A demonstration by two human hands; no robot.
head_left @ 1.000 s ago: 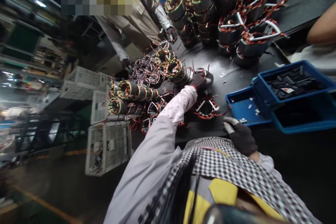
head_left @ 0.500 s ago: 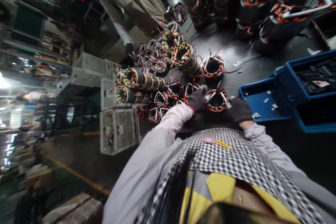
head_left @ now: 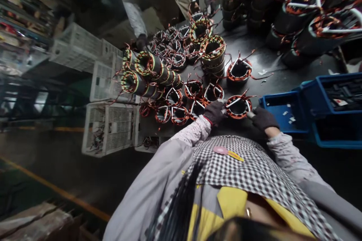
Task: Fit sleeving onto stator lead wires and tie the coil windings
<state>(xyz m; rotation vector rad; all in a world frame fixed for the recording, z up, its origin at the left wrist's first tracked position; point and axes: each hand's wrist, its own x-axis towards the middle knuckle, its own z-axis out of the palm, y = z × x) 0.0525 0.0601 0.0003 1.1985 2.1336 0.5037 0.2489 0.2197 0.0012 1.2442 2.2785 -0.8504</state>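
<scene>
A motor stator (head_left: 239, 116) with orange copper windings, a dark bore and a white sleeve across its top stands upright on the dark table before me. My left hand (head_left: 215, 113), in a dark glove, closes its fingers on the stator's left rim. On the opposite side, my right hand (head_left: 264, 119), also gloved, has thumb and fingers pinched at the right edge of the windings. Its fingertips are small and partly hidden. Another white-sleeved stator (head_left: 239, 77) stands just beyond, with loose copper leads sticking out. More wound stators (head_left: 179, 116) are grouped left of my left hand.
Blue bins (head_left: 283, 111) stand to the right, one with dark pieces. Stacked stators (head_left: 325, 41) rise at the back right. Stators lie on their sides (head_left: 152, 67) at left, near white crates (head_left: 109, 128). Across the table, a co-worker's gloved hand (head_left: 142, 42) touches stators.
My view has swung, so surroundings sit differently in the picture. Both my hands stay at the same stator, and the white sleeve end beside my right hand no longer shows there.
</scene>
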